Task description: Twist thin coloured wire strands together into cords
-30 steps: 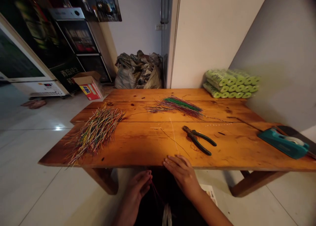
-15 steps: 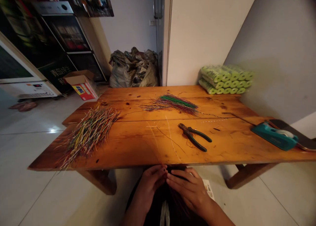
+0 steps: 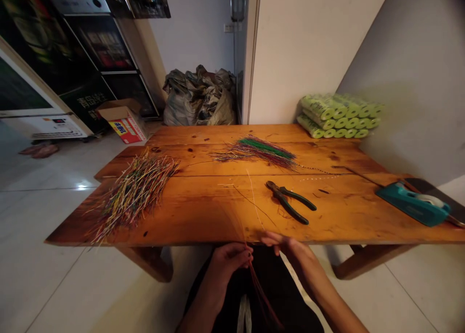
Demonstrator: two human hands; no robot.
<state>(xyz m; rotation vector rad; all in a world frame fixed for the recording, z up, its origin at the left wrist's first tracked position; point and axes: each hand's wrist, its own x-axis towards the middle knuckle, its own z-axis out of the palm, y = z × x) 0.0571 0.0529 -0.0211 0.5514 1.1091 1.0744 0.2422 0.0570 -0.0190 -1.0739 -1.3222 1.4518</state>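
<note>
My left hand [image 3: 231, 259] is closed in a pinch at the table's front edge, holding a thin bunch of reddish wires [image 3: 259, 290]. Their long ends hang down over my lap, and blurred strands rise above the fingers. My right hand [image 3: 290, 248] is apart from it, over the table edge to the right, with fingers stretched out and slightly blurred. Close to its fingertips lies the lower end of a thin white wire [image 3: 254, 197]. A dark thin wire [image 3: 250, 200] crosses the tabletop beside that. Cutting pliers [image 3: 290, 204] with dark green handles rest just beyond my right hand.
On the wooden table [image 3: 196, 216] lie a heap of multicoloured wires [image 3: 140, 192] at left and a green-and-purple bundle [image 3: 267, 151] farther back. A teal tape dispenser [image 3: 412, 204] stands at right. Green-wrapped rolls [image 3: 337, 116] are stacked at the back right corner.
My right hand has let go of the reddish wires and moved up and to the right, its fingers now extended. My left hand keeps its pinch. The view has shifted slightly.
</note>
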